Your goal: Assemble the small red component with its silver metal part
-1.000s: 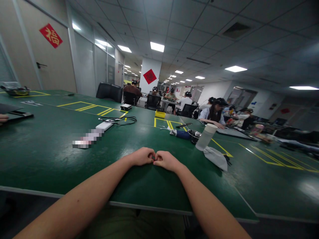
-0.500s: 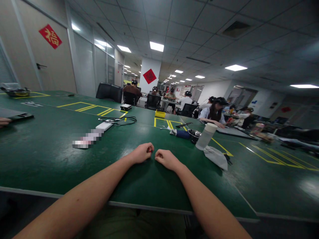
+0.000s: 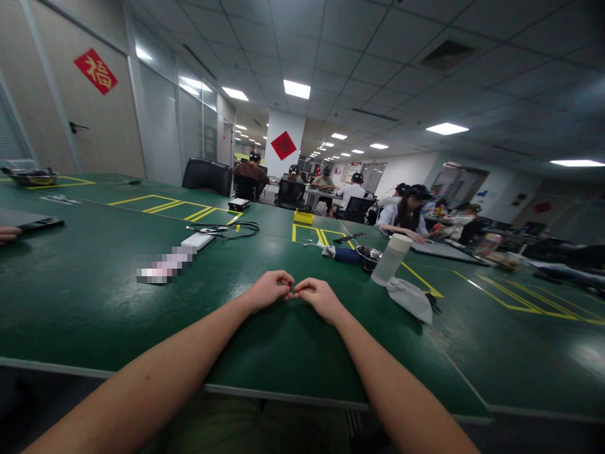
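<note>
My left hand [image 3: 270, 290] is just above the green table [image 3: 227, 353], its fingers curled in a pinch. A tiny dark red thing [image 3: 290, 284] shows at its fingertips, too small to name. Close by on the right, my right hand [image 3: 322, 299] is also pinched, its fingertips meeting or almost touching those of the left. What the right fingers hold, if anything, is hidden.
A power strip [image 3: 197, 240] with a black cable [image 3: 236, 228] lies left of my hands. To the right are a frosted bottle [image 3: 391, 260], a grey pouch [image 3: 410, 301], a metal bowl [image 3: 369, 257] and a blue bundle [image 3: 347, 255]. A person [image 3: 409, 217] sits beyond them.
My hands have come together: the gap between their fingertips has closed. The fingers of both hands have stretched out a little towards each other. Things on the table have stayed put.
</note>
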`<state>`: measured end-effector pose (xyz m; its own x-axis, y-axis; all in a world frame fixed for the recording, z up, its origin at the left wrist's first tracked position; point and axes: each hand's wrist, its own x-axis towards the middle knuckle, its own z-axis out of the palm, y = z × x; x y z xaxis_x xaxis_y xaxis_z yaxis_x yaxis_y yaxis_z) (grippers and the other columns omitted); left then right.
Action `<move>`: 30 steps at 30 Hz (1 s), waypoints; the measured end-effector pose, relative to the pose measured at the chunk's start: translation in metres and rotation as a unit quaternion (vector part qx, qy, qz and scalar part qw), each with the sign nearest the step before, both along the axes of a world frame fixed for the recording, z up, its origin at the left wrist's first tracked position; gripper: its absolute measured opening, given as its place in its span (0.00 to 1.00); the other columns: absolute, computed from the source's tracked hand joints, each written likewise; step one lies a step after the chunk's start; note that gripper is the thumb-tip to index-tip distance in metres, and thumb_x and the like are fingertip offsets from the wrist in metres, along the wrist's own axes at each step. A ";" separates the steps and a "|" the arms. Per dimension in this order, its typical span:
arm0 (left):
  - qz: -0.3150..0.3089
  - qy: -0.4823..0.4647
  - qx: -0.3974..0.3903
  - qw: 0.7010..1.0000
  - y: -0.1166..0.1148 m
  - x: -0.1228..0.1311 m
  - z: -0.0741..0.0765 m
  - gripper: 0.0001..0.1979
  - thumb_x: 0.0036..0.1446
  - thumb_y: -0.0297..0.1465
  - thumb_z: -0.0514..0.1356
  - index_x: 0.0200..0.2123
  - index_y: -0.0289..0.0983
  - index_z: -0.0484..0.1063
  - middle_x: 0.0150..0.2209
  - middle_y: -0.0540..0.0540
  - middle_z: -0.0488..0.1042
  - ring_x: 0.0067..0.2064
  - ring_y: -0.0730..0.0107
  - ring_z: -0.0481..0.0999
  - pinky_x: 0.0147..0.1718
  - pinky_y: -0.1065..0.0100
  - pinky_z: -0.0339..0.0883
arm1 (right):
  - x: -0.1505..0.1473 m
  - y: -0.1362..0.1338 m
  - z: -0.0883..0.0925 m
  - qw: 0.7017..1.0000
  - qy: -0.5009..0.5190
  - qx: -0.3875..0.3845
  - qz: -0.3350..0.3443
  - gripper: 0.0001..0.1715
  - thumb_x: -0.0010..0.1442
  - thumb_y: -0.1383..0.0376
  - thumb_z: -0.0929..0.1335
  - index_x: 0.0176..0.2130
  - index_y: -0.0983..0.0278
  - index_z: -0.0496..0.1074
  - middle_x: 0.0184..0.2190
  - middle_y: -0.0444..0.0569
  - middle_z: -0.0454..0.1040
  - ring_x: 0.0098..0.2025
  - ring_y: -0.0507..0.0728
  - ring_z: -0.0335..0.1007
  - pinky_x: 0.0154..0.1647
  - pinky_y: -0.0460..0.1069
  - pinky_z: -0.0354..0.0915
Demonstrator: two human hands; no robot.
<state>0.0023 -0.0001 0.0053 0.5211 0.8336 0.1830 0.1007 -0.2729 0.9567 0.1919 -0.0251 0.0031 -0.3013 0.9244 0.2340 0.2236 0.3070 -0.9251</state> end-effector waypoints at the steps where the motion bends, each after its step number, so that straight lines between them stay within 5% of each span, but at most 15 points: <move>1: -0.005 -0.010 -0.014 1.000 0.000 0.000 -0.001 0.11 0.48 0.25 0.57 0.38 0.32 0.70 0.29 0.48 0.74 0.29 0.72 0.75 0.31 0.70 0.68 | 0.000 -0.001 0.001 1.000 0.007 0.000 -0.007 0.08 0.51 0.68 0.67 0.34 0.66 0.73 0.30 0.48 0.77 0.36 0.56 0.75 0.41 0.51 0.67; 5: -0.023 -0.003 -0.032 0.999 0.001 0.000 -0.002 0.11 0.47 0.26 0.59 0.37 0.32 0.71 0.25 0.49 0.74 0.26 0.75 0.72 0.27 0.73 0.65 | 0.001 -0.001 0.004 0.999 0.026 -0.011 -0.022 0.08 0.50 0.67 0.68 0.33 0.67 0.73 0.27 0.47 0.77 0.30 0.54 0.74 0.37 0.49 0.67; 14: 0.001 -0.011 -0.071 0.997 -0.003 0.003 0.001 0.11 0.47 0.25 0.58 0.36 0.31 0.72 0.26 0.47 0.76 0.26 0.74 0.73 0.29 0.72 0.68 | 0.004 0.004 -0.004 0.999 -0.002 0.007 -0.032 0.09 0.49 0.66 0.69 0.33 0.67 0.75 0.31 0.49 0.78 0.35 0.55 0.74 0.41 0.50 0.66; 30: 0.000 -0.014 -0.059 0.998 -0.003 0.002 0.003 0.10 0.48 0.24 0.58 0.37 0.30 0.72 0.24 0.47 0.75 0.25 0.74 0.73 0.28 0.72 0.67 | 0.000 -0.003 0.004 0.994 0.066 -0.082 -0.027 0.10 0.47 0.66 0.71 0.33 0.68 0.76 0.29 0.50 0.78 0.33 0.55 0.75 0.39 0.51 0.69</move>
